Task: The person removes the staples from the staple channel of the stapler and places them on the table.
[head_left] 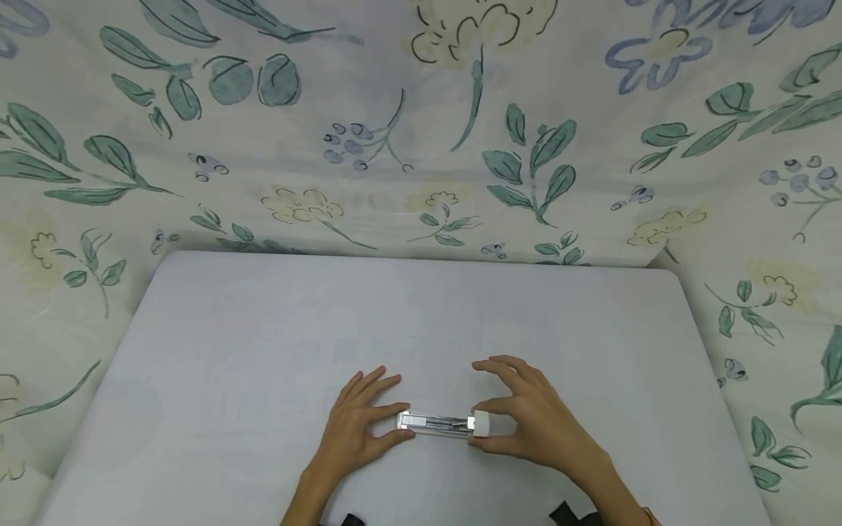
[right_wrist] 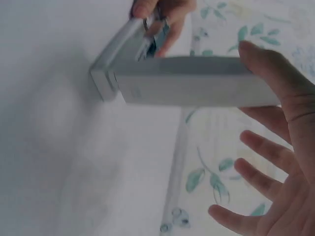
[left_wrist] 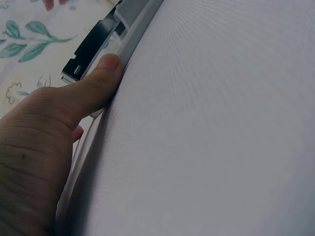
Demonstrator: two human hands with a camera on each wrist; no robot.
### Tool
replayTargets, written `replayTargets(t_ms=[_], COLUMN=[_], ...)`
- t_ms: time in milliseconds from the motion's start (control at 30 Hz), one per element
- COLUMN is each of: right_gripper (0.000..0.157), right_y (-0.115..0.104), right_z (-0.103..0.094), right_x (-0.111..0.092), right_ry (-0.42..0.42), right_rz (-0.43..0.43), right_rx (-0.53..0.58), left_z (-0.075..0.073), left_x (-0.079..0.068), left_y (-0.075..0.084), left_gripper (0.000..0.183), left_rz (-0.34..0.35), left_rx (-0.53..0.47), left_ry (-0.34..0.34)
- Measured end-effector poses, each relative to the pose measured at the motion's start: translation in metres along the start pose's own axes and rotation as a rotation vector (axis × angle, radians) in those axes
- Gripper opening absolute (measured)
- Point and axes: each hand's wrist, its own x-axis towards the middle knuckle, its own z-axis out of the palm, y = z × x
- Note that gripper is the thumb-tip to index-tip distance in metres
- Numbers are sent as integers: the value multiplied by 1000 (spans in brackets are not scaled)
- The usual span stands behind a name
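Observation:
A white and metal stapler (head_left: 434,424) rests on the table with its cover swung up, so its metal channel shows. My left hand (head_left: 358,424) grips the left end between thumb and forefinger, other fingers spread. In the left wrist view the thumb (left_wrist: 106,69) presses along the base's side, beside a dark metal strip (left_wrist: 88,51). My right hand (head_left: 533,409) pinches the raised white cover (right_wrist: 182,81) at its upper end between thumb and forefinger. Its remaining fingers stretch out away from the stapler. Seen from the head, the cover appears nearly end-on at the right.
The white table (head_left: 263,329) has rounded far corners. A cloth with leaves and flowers (head_left: 526,168) hangs behind it and shows on both sides. Small black pieces (head_left: 569,513) show at the bottom edge near the wrists.

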Motion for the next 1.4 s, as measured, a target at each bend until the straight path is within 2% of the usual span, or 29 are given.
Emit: replayTargets(t_ms=[100,300,533,767,967,1033,1133,1233,1400], right_gripper=[36,37,30,31,37,42,44,37,29], right_y=[9,27,36,42,37,33,22,10,-6], right_z=[-9,-16,1,9,2,-4,-10,-8,9], right_x=[-8,-30,-44,-48,-44,-37,-14,14,50], right_ry=[-14,-12,-159,-193,-204,-204,-205,-233,-296], right_rz=[50,103,267,242,218,187,79,-81,-331], right_rx=[35,-34,-79,-83,-141,-159,-169,-193,-298], left_z=[0,0,-1,-1,-3,-4,-5,-6,-7], left_x=[0,1,2,1,1,1,2,2,2], left_y=[0,0,2,2,2,2,2,3,2], left_gripper=[41,41,41,43,43,43,44,44,43], left_rz=[-4,-11,-21,-30,-44,-46,-44,-36,-3], left_rx=[3,14,10,15,20,18,13,9,18], left_ry=[-5,-12,-19,-30,-41,-44,-48,-63,-79])
